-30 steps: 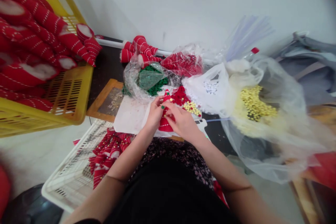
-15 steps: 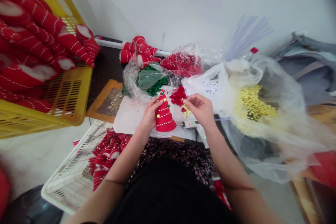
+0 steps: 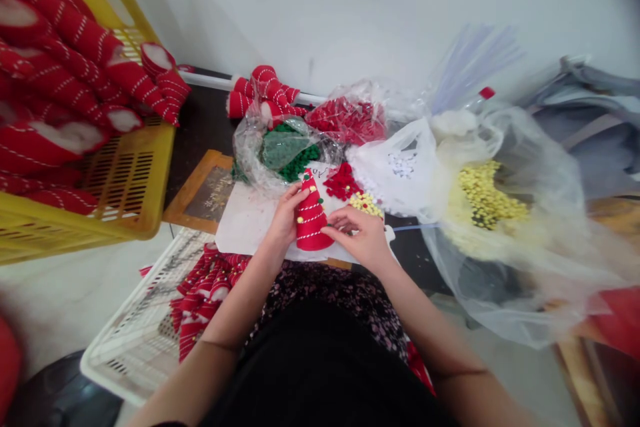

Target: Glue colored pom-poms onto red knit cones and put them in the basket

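My left hand (image 3: 286,215) grips a red cone (image 3: 311,225) by its left side near the top. White dashed lines wind round the cone, and small green and yellow pompoms dot it. My right hand (image 3: 356,232) is pinched at the cone's lower right edge; a tiny dark green thing shows near its fingertips. Behind the cone, red pompoms (image 3: 342,181) and yellow pompoms (image 3: 366,203) lie in small piles by a white sheet (image 3: 245,217). The glue gun is mostly hidden under my right hand.
A yellow crate (image 3: 150,180) of red striped pieces stands left, a white basket (image 3: 125,327) lower left. Bags of green pompoms (image 3: 290,150), red pieces (image 3: 350,119) and yellow pompoms (image 3: 487,197) line the back and right, with a white bag (image 3: 395,170) between them.
My right hand has moved down and left from the small pompom piles to the cone's lower right edge, now covering the glue gun. My left hand and the cone have barely moved.
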A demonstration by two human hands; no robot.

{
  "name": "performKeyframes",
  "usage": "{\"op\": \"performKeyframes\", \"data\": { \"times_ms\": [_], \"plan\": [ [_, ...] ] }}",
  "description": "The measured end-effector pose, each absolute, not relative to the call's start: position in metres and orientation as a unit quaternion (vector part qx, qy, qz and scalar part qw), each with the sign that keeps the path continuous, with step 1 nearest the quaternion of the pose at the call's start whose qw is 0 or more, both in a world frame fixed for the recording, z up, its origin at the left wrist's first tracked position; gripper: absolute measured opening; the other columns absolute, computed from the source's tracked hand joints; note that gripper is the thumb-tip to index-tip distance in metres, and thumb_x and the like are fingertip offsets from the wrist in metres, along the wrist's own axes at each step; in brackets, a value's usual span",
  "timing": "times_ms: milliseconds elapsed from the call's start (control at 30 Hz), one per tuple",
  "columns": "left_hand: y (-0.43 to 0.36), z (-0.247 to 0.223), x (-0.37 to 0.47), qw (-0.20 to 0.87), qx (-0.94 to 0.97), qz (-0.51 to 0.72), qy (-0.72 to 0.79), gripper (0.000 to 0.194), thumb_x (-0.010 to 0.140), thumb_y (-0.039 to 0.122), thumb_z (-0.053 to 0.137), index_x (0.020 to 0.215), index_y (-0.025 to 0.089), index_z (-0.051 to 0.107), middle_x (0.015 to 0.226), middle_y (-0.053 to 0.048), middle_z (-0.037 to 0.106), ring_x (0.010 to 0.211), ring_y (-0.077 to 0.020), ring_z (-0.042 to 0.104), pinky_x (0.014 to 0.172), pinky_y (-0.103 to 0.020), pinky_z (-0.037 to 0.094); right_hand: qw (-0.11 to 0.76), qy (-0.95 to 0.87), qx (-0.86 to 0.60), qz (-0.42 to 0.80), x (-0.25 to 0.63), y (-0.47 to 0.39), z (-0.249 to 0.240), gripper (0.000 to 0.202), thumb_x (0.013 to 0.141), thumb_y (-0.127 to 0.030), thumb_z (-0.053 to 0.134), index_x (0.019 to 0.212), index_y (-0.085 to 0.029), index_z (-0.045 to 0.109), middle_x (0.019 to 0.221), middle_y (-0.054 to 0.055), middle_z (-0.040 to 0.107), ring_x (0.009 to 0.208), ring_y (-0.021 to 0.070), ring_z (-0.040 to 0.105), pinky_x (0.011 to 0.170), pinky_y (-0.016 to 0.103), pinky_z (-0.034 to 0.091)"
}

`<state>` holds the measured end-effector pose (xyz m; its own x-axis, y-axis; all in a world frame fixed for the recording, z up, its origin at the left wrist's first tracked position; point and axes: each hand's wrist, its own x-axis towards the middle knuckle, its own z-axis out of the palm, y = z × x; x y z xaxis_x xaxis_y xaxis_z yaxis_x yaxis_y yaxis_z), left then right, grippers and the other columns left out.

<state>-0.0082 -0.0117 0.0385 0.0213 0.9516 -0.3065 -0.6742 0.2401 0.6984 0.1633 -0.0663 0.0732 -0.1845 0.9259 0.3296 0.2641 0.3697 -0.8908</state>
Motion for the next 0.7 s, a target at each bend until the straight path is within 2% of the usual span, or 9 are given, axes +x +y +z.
{"op": "performKeyframes", "data": {
  "times_ms": [133, 267, 467, 567, 700],
  "plan": [
    [-0.012, 0.04, -0.008, 0.692, 0.173, 0.589, 0.38, 0.045, 0.053, 0.025, 0.096, 0.09, 0.019, 0.072, 0.08, 0.002, 0.076, 0.067, -0.0155, 0.069, 0.071, -0.028, 0.052, 0.471, -0.721, -0.41, 0.3, 0.155, -0.071, 0.069, 0.023, 0.094, -0.04, 0.081, 0.08, -0.023, 0.077, 0.085, 0.006, 0.079, 0.066, 0.0176, 0.069, 0.061, 0.031, 0.06],
    [-0.012, 0.04, -0.009, 0.702, 0.172, 0.581, 0.375, 0.044, 0.054, 0.025, 0.096, 0.091, 0.019, 0.073, 0.08, 0.002, 0.077, 0.067, -0.0153, 0.069, 0.07, -0.028, 0.053, 0.465, -0.742, -0.393, 0.279, 0.153, -0.067, 0.063, 0.018, 0.097, -0.034, 0.077, 0.083, -0.023, 0.08, 0.09, 0.007, 0.08, 0.073, 0.0189, 0.071, 0.066, 0.032, 0.06],
    [-0.012, 0.038, -0.014, 0.702, 0.162, 0.581, 0.378, 0.043, 0.057, 0.024, 0.095, 0.094, 0.019, 0.074, 0.084, 0.001, 0.078, 0.071, -0.0161, 0.07, 0.074, -0.029, 0.055, 0.486, -0.713, -0.43, 0.264, 0.171, -0.054, 0.075, 0.015, 0.098, -0.026, 0.069, 0.087, -0.022, 0.077, 0.089, 0.006, 0.074, 0.064, 0.0148, 0.061, 0.06, 0.03, 0.052],
    [-0.011, 0.037, -0.014, 0.705, 0.168, 0.58, 0.373, 0.043, 0.059, 0.024, 0.094, 0.096, 0.019, 0.073, 0.086, 0.001, 0.078, 0.073, -0.0163, 0.07, 0.077, -0.03, 0.055, 0.437, -0.749, -0.414, 0.277, 0.174, -0.052, 0.082, 0.004, 0.093, -0.023, 0.071, 0.094, -0.022, 0.074, 0.083, 0.002, 0.072, 0.062, 0.0138, 0.057, 0.062, 0.029, 0.049],
    [-0.01, 0.036, -0.013, 0.702, 0.181, 0.58, 0.371, 0.043, 0.059, 0.025, 0.093, 0.096, 0.02, 0.072, 0.084, 0.001, 0.076, 0.07, -0.016, 0.069, 0.074, -0.029, 0.053, 0.365, -0.797, -0.396, 0.274, 0.166, -0.057, 0.083, 0.007, 0.09, -0.016, 0.067, 0.093, -0.022, 0.068, 0.08, -0.001, 0.068, 0.062, 0.0126, 0.053, 0.064, 0.027, 0.046]
  ]
}}
